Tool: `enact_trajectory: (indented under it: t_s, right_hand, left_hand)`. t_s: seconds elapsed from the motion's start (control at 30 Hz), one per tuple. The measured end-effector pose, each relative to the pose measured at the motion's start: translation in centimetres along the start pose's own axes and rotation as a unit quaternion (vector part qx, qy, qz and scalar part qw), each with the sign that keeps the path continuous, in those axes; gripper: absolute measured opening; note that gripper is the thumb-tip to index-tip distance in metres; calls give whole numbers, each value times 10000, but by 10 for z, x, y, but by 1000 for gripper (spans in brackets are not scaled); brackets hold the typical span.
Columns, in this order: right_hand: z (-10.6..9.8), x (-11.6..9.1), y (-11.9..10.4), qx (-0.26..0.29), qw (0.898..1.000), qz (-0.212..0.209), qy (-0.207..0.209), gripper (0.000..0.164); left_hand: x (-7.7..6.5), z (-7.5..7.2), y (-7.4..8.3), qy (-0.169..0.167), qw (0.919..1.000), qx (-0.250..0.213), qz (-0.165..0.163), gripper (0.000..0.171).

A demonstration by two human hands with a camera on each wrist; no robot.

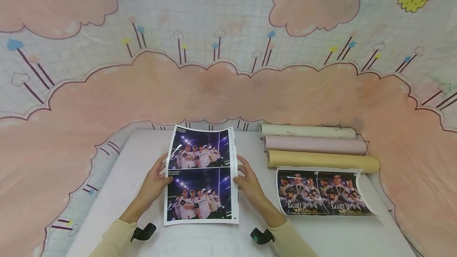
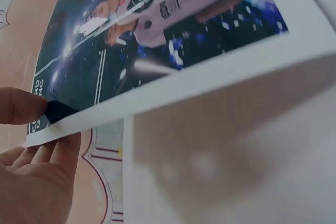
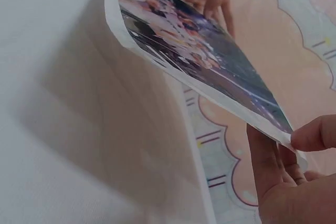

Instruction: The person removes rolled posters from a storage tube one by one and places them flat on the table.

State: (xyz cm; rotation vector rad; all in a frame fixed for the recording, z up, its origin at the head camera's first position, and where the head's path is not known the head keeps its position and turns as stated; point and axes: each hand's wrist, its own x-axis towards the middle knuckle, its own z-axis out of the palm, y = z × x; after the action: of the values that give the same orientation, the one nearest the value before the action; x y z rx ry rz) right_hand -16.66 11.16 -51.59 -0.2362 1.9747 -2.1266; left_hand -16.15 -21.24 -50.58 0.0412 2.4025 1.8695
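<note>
A glossy photo print [image 1: 200,193] with two copies of the same group picture, one above the other, is held up over the white table. On its left edge my left hand [image 1: 154,177] pinches it, thumb on the printed face and fingers behind. My right hand [image 1: 250,181] grips the opposite edge the same way. In the left wrist view the thumb [image 2: 21,106] lies by the corner lettering, and the sheet is lifted off the surface, casting a shadow. The right wrist view shows the sheet [image 3: 199,51] bowed slightly between both hands.
To the right lies a second print [image 1: 321,191] with two dark posters side by side, its right edge curling. Behind it are three rolls: yellow [image 1: 321,161], pinkish [image 1: 314,145] and cream [image 1: 307,131]. A patterned cloth [image 1: 221,90] hangs behind the white table [image 1: 118,169].
</note>
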Motion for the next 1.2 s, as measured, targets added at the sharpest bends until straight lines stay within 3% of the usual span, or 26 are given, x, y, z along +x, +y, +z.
enact_trajectory:
  t_s: [0.33,0.63,1.07,1.2]
  right_hand:
    - [24,24,8,-254,9996,-1,116,75]
    - [44,50,19,-930,9956,-26,92,74]
    - [71,85,36,-870,9954,394,120,71]
    - [78,92,39,-748,9956,570,31,66]
  left_hand:
    - [18,-32,-15,-49,9972,736,118,81]
    - [32,-56,-26,132,9928,1183,-102,80]
    - [52,-91,-41,-124,9773,2060,-471,74]
    - [56,-101,-51,47,9740,2195,-557,71]
